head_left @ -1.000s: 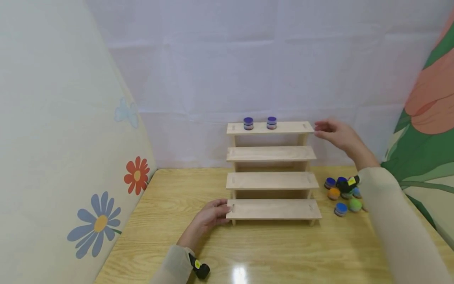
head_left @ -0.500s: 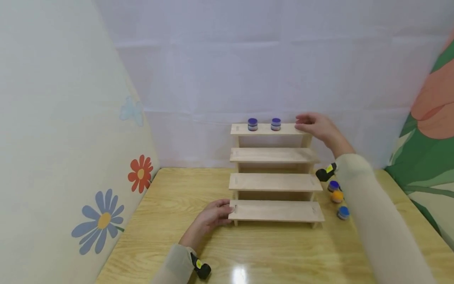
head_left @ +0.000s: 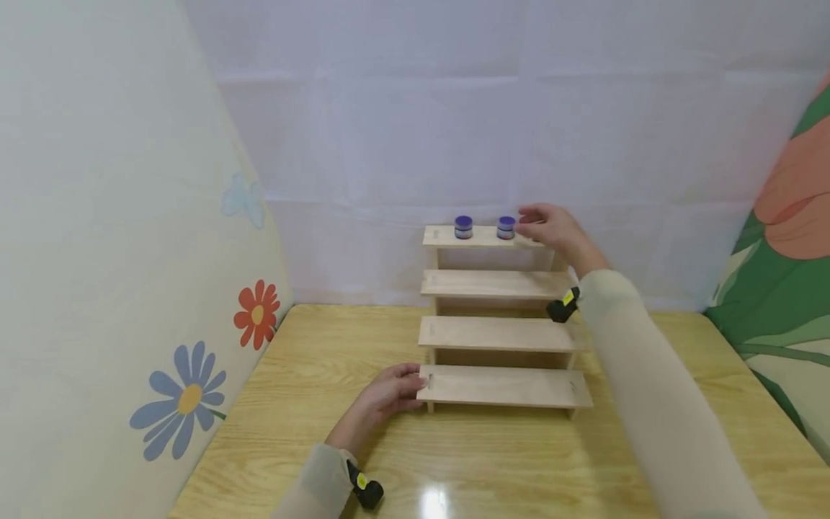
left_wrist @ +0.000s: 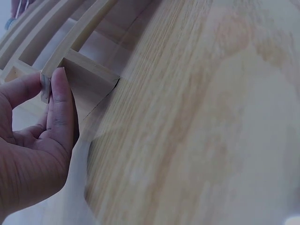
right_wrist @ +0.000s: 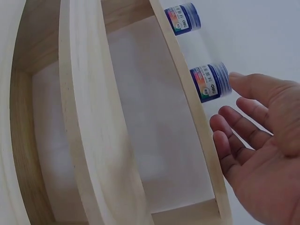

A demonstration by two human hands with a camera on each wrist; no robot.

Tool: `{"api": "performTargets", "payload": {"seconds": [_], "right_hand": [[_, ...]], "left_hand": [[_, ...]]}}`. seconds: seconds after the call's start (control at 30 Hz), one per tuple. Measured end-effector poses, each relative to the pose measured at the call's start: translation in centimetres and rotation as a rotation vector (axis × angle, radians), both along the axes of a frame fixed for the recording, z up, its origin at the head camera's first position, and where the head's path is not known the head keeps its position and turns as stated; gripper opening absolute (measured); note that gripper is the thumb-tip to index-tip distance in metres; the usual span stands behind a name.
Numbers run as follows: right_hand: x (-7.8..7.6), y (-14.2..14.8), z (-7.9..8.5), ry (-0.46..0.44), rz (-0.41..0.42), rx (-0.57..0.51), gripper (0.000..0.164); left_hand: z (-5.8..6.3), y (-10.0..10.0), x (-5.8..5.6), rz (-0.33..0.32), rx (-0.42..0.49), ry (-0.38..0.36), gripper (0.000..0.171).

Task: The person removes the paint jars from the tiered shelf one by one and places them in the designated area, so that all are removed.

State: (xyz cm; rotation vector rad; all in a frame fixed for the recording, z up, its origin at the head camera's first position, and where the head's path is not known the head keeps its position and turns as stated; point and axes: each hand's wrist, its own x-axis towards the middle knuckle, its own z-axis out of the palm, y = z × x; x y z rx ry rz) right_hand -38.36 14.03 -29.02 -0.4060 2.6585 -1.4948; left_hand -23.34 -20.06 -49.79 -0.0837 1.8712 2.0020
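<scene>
A stepped wooden display rack (head_left: 506, 387) stands on the table, with two small paint jars (head_left: 463, 228) on its top shelf, both with dark blue lids. My left hand (head_left: 387, 393) pinches the left end of the lowest shelf between thumb and fingers; the left wrist view shows the board's edge (left_wrist: 45, 86) in that grip. At the top shelf my right hand (head_left: 551, 229) is beside the right-hand jar (right_wrist: 210, 82). Its thumb tip comes right up to the jar's lid, while the other fingers are loosely bent around nothing.
A wood-grain table (head_left: 311, 339) bears the rack. Behind it hangs a white cloth (head_left: 363, 130). Painted panels flank both sides, the left one with flowers (head_left: 257, 315). My right sleeve (head_left: 635, 360) covers part of the table to the right of the rack.
My right hand has moved left along the top shelf, from beyond its right end to the right-hand jar. The sleeve now hides the loose jars on the table. My left hand keeps its grip.
</scene>
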Motion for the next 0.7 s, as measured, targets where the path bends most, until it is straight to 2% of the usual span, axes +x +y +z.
{"api": "performTargets", "payload": {"seconds": [0.23, 0.53, 0.7], "right_hand": [[-0.5, -1.3, 0.2, 0.044, -0.013, 0.106, 0.059], [-0.8, -2.2, -0.1, 0.069, -0.059, 0.133, 0.051], [-0.6, -2.2, -0.4, 0.076, -0.099, 0.113, 0.049]], "left_hand": [[-0.1, 0.1, 0.0, -0.002, 0.007, -0.002, 0.047], [0.0, 0.4, -0.2, -0.017, -0.005, 0.009, 0.047], [0.1, 0.6, -0.3, -0.031, -0.016, 0.012, 0.047]]}}
